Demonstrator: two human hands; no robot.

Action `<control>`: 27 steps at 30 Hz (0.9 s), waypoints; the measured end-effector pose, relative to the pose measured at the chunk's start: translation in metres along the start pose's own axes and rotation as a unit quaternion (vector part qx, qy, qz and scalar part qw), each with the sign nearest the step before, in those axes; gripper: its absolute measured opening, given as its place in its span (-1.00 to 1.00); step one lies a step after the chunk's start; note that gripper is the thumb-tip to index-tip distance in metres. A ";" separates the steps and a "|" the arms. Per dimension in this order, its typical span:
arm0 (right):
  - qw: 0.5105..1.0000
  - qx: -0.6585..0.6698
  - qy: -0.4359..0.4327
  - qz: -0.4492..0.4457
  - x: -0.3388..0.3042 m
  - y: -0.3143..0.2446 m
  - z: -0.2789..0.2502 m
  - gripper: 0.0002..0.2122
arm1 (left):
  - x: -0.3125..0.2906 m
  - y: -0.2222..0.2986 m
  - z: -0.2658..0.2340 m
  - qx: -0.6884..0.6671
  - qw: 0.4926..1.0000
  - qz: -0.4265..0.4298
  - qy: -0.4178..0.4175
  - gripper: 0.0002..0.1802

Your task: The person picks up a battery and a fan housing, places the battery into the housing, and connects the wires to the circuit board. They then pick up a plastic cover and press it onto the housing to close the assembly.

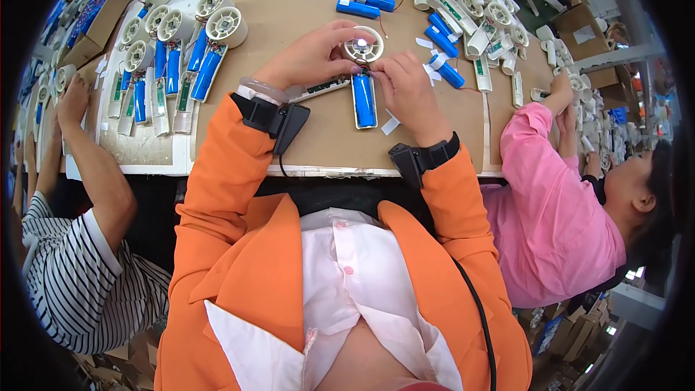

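Here, L hand [322, 54] grips round white lamp head [364, 46]; R hand [407, 81] at its near edge, can't tell if pinching; blue batt. [365, 103] on near side, long axis toward wearer [347, 261].

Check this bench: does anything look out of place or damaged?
Nothing looks plainly damaged or spilled. The untidiest spot is the jumbled heap of white housings at upper right, with blue cells at odd angles beside it, unlike the grouped units at left. The white round head in the left hand shows no obvious fault.
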State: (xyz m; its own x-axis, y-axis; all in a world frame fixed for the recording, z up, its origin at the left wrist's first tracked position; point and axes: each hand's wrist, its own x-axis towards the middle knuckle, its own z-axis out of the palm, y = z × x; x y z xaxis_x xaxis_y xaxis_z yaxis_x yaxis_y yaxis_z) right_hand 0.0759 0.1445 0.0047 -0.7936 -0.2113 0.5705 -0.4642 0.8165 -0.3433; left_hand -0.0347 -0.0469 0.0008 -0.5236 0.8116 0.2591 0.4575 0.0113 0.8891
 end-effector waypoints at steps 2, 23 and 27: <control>1.000 -0.009 0.010 -0.010 -0.001 -0.001 0.001 -0.88 | 0.000 -0.001 0.000 0.005 1.000 0.013 0.003 -0.44; 0.959 0.090 -0.069 0.258 -0.002 -0.007 -0.011 -0.65 | -0.010 0.011 -0.028 -0.020 0.995 -0.056 0.077 -0.34; 0.963 0.024 -0.105 0.247 -0.002 -0.012 0.001 -0.52 | -0.004 0.027 -0.004 0.039 0.989 -0.116 0.084 -0.30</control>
State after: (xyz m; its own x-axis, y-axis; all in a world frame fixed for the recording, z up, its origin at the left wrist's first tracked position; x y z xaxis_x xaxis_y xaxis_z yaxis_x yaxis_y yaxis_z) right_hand 0.0823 0.1346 0.0066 -0.9822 0.0876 0.1662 -0.0235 0.8203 -0.5715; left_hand -0.0235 -0.0521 0.0257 -0.7295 0.6741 0.1158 0.3613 0.2359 0.9021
